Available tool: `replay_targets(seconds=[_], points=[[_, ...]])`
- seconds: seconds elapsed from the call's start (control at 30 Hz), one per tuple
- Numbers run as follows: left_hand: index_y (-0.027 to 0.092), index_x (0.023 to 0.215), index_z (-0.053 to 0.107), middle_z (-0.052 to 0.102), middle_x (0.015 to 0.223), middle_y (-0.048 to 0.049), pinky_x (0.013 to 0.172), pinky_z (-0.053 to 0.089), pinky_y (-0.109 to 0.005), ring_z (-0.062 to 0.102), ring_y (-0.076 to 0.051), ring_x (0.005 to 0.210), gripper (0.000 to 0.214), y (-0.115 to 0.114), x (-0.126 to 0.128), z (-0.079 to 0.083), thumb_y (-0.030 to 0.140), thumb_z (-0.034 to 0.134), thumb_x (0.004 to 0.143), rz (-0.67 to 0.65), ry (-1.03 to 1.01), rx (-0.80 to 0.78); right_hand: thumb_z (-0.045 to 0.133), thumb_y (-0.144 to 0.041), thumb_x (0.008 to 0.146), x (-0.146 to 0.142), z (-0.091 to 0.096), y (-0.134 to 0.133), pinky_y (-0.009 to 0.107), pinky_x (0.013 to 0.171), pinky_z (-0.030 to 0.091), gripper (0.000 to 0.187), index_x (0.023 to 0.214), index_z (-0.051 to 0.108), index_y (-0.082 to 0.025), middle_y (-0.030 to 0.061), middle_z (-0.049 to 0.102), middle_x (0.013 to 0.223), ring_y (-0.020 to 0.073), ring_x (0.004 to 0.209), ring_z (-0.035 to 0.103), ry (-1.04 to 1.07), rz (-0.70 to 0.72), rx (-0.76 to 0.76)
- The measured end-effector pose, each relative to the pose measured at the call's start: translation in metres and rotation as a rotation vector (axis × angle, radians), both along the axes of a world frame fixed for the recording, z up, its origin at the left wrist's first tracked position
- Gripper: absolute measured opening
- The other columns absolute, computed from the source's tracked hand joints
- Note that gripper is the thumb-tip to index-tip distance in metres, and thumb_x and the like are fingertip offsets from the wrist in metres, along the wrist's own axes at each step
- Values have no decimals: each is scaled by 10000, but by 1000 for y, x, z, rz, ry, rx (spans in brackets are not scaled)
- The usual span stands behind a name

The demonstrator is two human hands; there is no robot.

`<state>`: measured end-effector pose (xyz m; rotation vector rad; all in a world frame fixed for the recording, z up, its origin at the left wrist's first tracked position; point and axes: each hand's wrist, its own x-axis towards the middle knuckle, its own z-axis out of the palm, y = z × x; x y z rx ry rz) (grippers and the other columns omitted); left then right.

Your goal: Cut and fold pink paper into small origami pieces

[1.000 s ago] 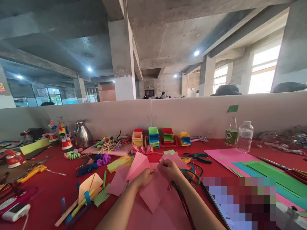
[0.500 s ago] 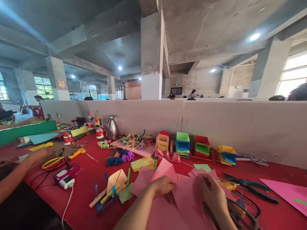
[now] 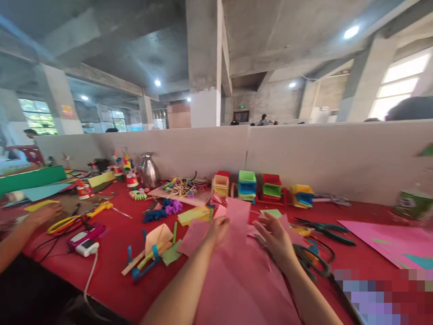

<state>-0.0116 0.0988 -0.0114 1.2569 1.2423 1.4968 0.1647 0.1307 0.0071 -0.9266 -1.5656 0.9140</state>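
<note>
My left hand (image 3: 218, 231) pinches a pink paper piece (image 3: 239, 219), which stands up from the table. My right hand (image 3: 275, 238) is just to the right of it, fingers spread and apart from the paper. Beneath both forearms lies a larger pink paper sheet (image 3: 241, 289). Scissors with dark handles (image 3: 313, 262) lie beside my right wrist, partly hidden by it. More pink paper (image 3: 194, 237) lies left of my left hand.
Green-handled pliers (image 3: 333, 232) and a pink sheet (image 3: 368, 239) lie to the right. Folded paper boxes (image 3: 246, 183) stand along the white partition (image 3: 169, 144). At left are a glue gun (image 3: 98, 210), a metal jug (image 3: 149, 171) and another person's hand (image 3: 43, 214).
My right hand has let go of the pink paper and spread its fingers. My left hand has lifted its paper piece upright. The camera has turned to the right.
</note>
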Motion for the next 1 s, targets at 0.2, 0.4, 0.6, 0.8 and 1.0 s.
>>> replay_targets(seconds=[0.2,0.4,0.6,0.8,1.0], points=[[175,664,499,414,507,67,487,299,-210,365,-83,469,433,-5,8,-8,598,591,651,-21,-151,18,620,-385,649,-8,-5,-10,231,510,374,230,672,595,-158,-24,527,538,104,513,478,-66,177,-99],[161,676,556,495,543,46,488,339,-196,447,-87,494,416,-8,8,-7,556,663,604,-79,-149,-3,576,-363,665,-8,-12,-9,210,471,319,191,659,535,-177,-53,489,527,76,469,408,-29,149,-130],[182,572,436,297,399,109,362,136,-178,229,-31,320,410,-10,1,-2,535,627,658,-76,-79,-40,572,-333,658,-7,-5,-12,210,461,306,163,656,522,-178,-63,462,507,74,454,397,-29,139,-122],[179,591,477,357,328,101,330,141,-175,279,-44,266,320,-11,-6,9,434,667,631,-103,-20,-80,546,-303,664,-14,-1,-10,214,449,311,131,713,531,-182,-55,500,541,76,433,402,-55,112,-91],[193,561,414,333,305,105,333,127,-172,259,-37,261,331,-10,-9,10,427,613,685,-68,-33,-65,615,-400,654,-14,-7,-4,212,462,295,248,621,538,-167,-41,495,528,79,466,404,-72,183,-104]])
